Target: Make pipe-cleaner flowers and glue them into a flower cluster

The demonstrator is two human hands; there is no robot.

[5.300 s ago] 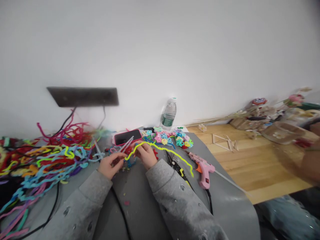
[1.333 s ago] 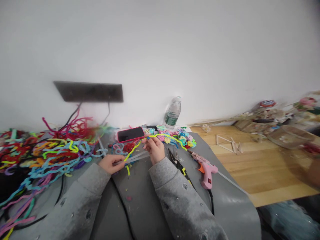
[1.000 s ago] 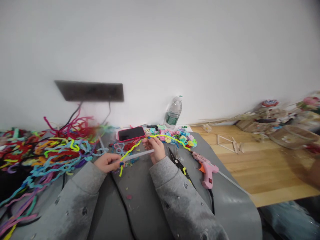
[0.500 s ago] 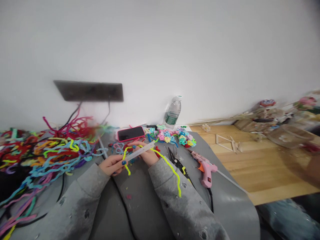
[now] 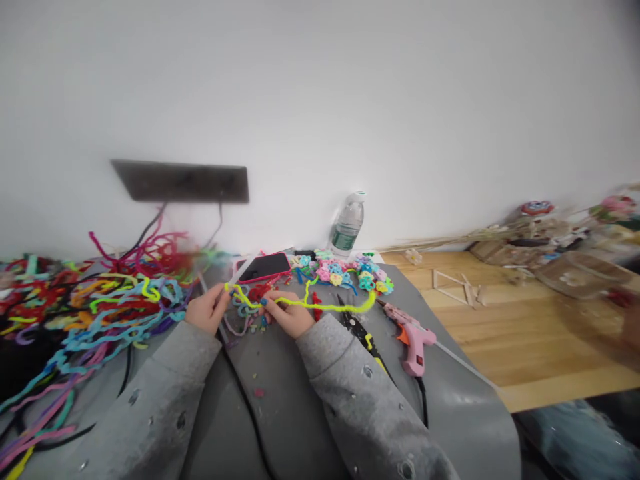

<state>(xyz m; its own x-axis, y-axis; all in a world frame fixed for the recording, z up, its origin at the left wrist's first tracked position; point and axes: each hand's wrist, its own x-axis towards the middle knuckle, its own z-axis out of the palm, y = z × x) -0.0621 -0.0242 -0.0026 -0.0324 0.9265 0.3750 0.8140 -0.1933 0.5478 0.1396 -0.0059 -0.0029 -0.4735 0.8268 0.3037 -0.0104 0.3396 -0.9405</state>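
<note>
My left hand is closed on a clear glue stick that points up and away, with one end of a yellow pipe cleaner wound onto it. My right hand pinches the same yellow pipe cleaner a little to the right, and its free end runs off toward the pliers. Both hands hover over the grey mat just in front of small pipe-cleaner scraps.
A heap of coloured pipe cleaners lies left. A pink-cased phone, a water bottle and small pipe-cleaner flowers sit behind. Black pliers and a pink glue gun lie right, by the wooden tabletop.
The glue stick swung from lying across both hands to pointing up from the left hand. The yellow pipe cleaner's tail moved from hanging over my right sleeve to stretching out rightward.
</note>
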